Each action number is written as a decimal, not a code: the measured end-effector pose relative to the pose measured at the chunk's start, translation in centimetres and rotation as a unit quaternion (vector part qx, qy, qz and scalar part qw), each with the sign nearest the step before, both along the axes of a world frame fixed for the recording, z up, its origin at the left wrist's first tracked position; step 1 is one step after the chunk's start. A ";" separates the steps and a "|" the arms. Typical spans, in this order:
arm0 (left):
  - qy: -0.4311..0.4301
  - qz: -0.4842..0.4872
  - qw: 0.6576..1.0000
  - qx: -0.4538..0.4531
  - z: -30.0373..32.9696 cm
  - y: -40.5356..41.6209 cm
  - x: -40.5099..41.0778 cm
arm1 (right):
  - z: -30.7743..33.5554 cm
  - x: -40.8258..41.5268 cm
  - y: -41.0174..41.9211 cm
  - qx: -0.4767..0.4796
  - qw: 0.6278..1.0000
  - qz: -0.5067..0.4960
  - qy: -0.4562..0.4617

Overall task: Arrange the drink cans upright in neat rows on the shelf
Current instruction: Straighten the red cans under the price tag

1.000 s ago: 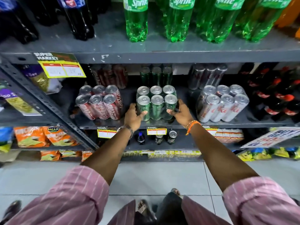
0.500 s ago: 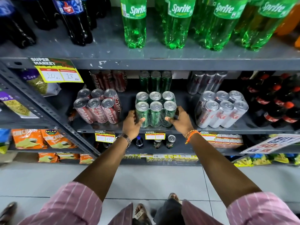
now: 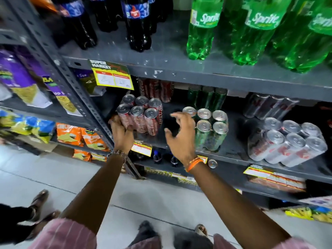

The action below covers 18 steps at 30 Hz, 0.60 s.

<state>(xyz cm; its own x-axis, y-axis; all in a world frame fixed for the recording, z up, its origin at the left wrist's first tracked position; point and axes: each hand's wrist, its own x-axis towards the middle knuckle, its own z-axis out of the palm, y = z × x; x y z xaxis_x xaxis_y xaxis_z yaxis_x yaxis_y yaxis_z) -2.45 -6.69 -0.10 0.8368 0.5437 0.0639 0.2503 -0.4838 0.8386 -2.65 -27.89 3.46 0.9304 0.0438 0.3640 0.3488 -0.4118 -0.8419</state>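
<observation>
Three groups of upright cans stand on the grey middle shelf (image 3: 233,150): red cans (image 3: 142,115) at the left, green cans (image 3: 210,130) in the middle, silver cans (image 3: 287,142) at the right, tilted. More cans of each colour stand behind them. My left hand (image 3: 122,133) grips the front left corner of the red group. My right hand (image 3: 181,135) hovers open in the gap between the red and green groups, fingers spread, holding nothing and partly covering the green group's front left can.
Dark cola bottles (image 3: 138,24) and green Sprite bottles (image 3: 203,29) fill the shelf above. A perforated metal upright (image 3: 80,97) rises just left of the red cans, with snack bags (image 3: 77,135) beyond it. Small bottles stand on the lower shelf. Another person's feet (image 3: 39,200) are at the left.
Both hands have let go of the green group. My left hand moved left onto the red cans, my right hand lifted off and spread open. The view swung left.
</observation>
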 end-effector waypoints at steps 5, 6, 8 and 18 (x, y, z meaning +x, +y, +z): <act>0.102 -0.072 0.992 -0.023 -7.3 7.3 5.3 | -1.9 3.0 6.0 0.034 0.981 0.036 0.188; 0.122 -0.086 0.989 -0.013 -6.9 7.5 5.7 | -2.6 3.7 6.6 0.032 0.972 0.028 0.232; 0.121 -0.114 0.986 0.003 -3.5 6.4 5.2 | -3.9 5.0 7.1 0.004 0.962 0.026 0.270; 0.068 -0.161 0.981 -0.081 -1.3 7.2 3.5 | -5.2 5.2 8.4 -0.058 0.965 0.001 0.255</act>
<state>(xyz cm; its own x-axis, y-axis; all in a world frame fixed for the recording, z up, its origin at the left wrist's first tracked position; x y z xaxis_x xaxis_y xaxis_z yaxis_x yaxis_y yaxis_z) 1.05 0.47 -1.43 0.9619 0.2428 -0.1259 0.2209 -0.4186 0.8809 2.50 -19.51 -1.76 0.9872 0.0578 -0.1489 -0.0986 -0.5131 -0.8527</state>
